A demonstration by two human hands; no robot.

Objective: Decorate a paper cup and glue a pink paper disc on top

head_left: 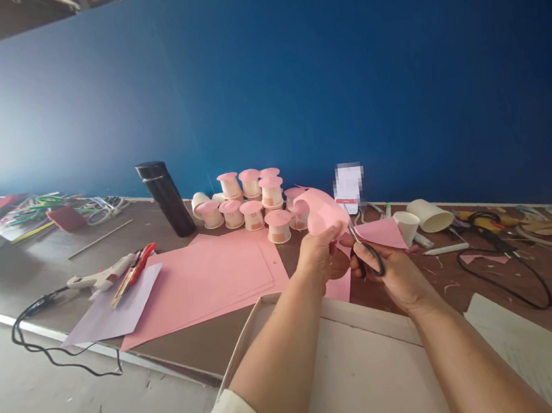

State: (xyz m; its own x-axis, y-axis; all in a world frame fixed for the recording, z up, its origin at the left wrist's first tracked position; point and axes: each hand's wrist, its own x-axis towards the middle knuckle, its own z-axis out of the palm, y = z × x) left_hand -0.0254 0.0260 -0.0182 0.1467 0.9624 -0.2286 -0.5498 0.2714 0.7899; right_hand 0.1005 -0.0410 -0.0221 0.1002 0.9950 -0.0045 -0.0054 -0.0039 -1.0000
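My left hand (321, 252) is closed on a piece of pink paper (323, 208) with a curved, cut edge, lifted above the table. In my right hand (396, 276) is a pair of black-handled scissors (374, 258), fingers through the loops. Their blades point up and away, meeting the paper's right side just beyond my left fingers. Behind the hands stand several small paper cups (279, 226) topped with pink paper discs, some stacked in two layers. Another pink paper piece (382, 232) lies to the right of the scissors, partly behind my right hand.
Pink sheets (214, 272) lie left, beside a lilac sheet (119, 308) bearing a red utility knife (135, 270) and a white glue gun (99, 277). A black bottle (166, 198) stands behind. Plain cups (429, 214) and a black cord (507, 300) lie right; a shallow white box (366, 368) is beneath my arms.
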